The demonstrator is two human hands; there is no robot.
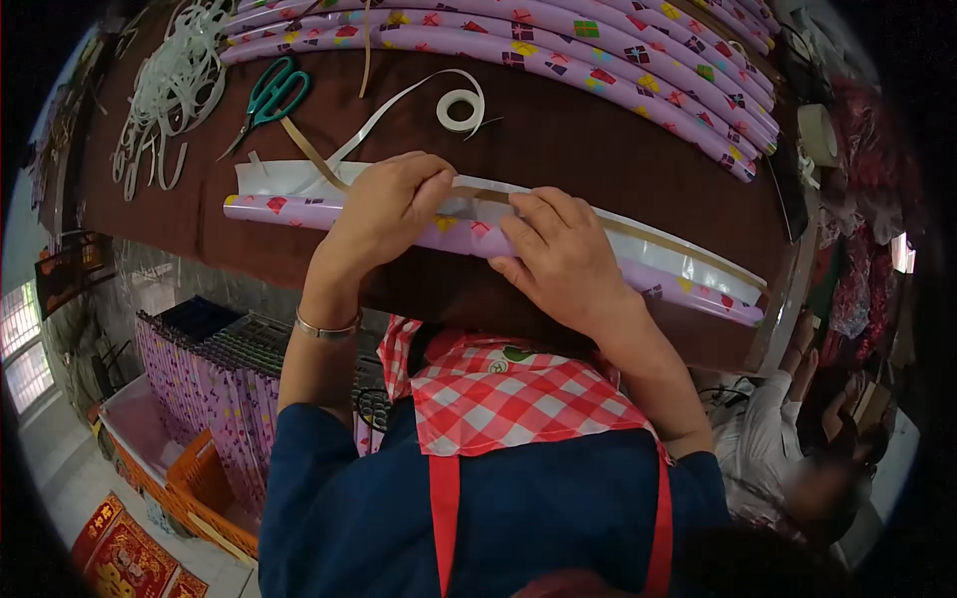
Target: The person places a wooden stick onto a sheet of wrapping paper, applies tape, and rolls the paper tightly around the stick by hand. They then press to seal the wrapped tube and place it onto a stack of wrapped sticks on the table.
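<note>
Right now, taking the middle of our view as the clock's centre, we have a patterned roll of purple wrapping paper lying across the brown table, running from ten o'clock to three. Its white inner side shows as a flap along the far edge. At half past ten our left hand has its grip closed, thumb pressed to forefinger, over a tan strip; the strip's loose end rises off the paper toward eleven o'clock. At two our right hand has its grip part-closed round the roll, fingers bent over the top and thumb against the near side.

Toward half past ten, beyond the paper, lie green-handled scissors, with a bundle of white ribbons farther out at ten. We see a white tape ring at twelve, its tail looping toward the flap. More rolled paper lies stacked at one. At eight, below the table, upright rolls stand by an orange basket, and another person is at four.
</note>
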